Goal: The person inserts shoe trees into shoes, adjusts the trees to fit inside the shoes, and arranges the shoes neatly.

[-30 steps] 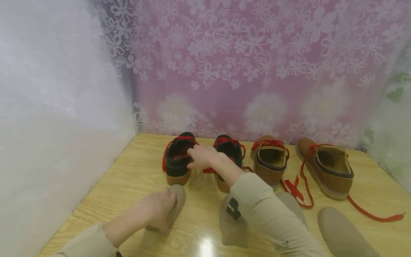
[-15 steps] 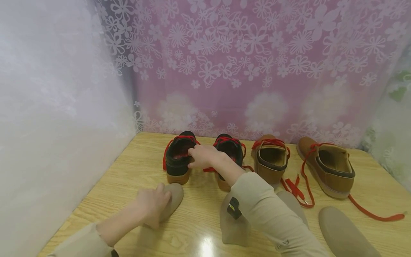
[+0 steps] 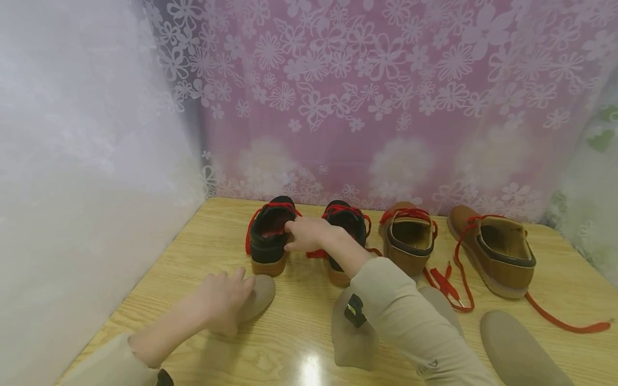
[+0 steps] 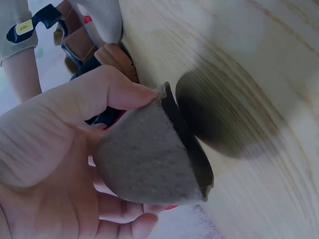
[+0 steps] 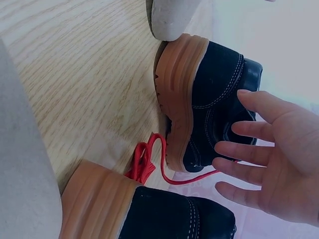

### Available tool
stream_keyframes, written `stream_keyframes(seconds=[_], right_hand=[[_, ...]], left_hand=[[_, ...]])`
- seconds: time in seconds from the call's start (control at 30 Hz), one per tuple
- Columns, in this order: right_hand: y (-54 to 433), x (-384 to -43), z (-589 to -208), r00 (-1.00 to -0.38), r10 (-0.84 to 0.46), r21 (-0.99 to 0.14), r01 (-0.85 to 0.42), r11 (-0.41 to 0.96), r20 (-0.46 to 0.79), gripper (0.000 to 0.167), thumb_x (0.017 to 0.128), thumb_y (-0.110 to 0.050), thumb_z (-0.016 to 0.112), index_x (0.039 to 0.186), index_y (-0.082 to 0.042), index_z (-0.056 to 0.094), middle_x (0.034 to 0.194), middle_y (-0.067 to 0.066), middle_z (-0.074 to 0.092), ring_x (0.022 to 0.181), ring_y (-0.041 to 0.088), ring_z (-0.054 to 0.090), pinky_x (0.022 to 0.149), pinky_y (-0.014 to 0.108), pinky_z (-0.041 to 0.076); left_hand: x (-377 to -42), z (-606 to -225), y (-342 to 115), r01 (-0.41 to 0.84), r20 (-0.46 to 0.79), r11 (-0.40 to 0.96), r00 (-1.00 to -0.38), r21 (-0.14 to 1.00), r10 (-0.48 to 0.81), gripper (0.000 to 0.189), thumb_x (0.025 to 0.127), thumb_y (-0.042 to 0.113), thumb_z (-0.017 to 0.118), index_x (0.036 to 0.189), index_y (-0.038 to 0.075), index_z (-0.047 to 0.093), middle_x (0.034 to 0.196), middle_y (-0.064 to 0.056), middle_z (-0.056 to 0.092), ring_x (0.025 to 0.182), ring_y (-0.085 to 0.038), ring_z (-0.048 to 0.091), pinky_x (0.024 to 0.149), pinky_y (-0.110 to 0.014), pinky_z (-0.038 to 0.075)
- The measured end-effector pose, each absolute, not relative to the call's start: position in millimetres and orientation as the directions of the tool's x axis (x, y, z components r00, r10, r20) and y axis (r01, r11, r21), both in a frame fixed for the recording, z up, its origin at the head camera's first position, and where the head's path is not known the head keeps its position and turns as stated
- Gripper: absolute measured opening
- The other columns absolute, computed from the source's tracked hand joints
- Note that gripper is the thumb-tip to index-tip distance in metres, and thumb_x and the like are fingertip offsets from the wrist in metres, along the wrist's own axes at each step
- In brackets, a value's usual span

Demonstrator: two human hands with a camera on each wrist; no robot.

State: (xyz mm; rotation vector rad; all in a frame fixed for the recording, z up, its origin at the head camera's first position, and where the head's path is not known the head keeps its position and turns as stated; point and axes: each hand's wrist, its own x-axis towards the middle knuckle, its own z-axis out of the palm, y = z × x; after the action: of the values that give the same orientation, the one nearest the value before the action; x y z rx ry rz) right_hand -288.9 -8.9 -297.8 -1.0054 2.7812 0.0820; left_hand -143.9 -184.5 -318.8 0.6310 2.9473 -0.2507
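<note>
L grip (image 3: 219, 300) clamped on insert (image 4: 144, 154), toward worktop (image 3: 193, 252) L edge, nr black shoe (image 3: 265, 252) heel. R grip (image 3: 309, 234) fingers apart by shoe opening. Other 3 inserts (image 3: 516, 348) also out; none seen in shoes.

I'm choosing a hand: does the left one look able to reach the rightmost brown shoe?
Probably not: the left hand grips a grey piece, and the right arm crosses between it and that brown shoe.
</note>
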Motion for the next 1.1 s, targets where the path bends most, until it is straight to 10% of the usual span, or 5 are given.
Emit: stream_keyframes(seconds=[0.57,1.1], right_hand=[[-9,-289,-297,-0.711,-0.68,-0.037,-0.686,0.727,-0.18,0.043,0.09,-0.04,0.058,0.124,-0.013,0.055,0.117,0.004,0.057,0.108,0.02,0.053,0.089,0.035,0.043],[-11,-289,-296,-0.722,-0.666,-0.051,-0.67,0.741,-0.186,0.044,0.091,-0.038,0.057,0.126,-0.012,0.053,0.119,0.005,0.053,0.109,0.02,0.052,0.087,0.034,0.044]], left_hand=[[-144,-307,-191,0.428,-0.166,0.904,-0.89,0.01,0.424,0.064,0.055,0.008,0.083,0.111,0.004,0.053,0.099,-0.012,0.042,0.087,-0.032,0.045,0.064,-0.041,0.046],[-145,-294,-199,0.446,-0.16,0.894,-0.88,0.049,0.448,0.061,0.059,0.001,0.077,0.115,0.009,0.055,0.094,-0.012,0.039,0.075,-0.028,0.042,0.06,-0.038,0.042]])
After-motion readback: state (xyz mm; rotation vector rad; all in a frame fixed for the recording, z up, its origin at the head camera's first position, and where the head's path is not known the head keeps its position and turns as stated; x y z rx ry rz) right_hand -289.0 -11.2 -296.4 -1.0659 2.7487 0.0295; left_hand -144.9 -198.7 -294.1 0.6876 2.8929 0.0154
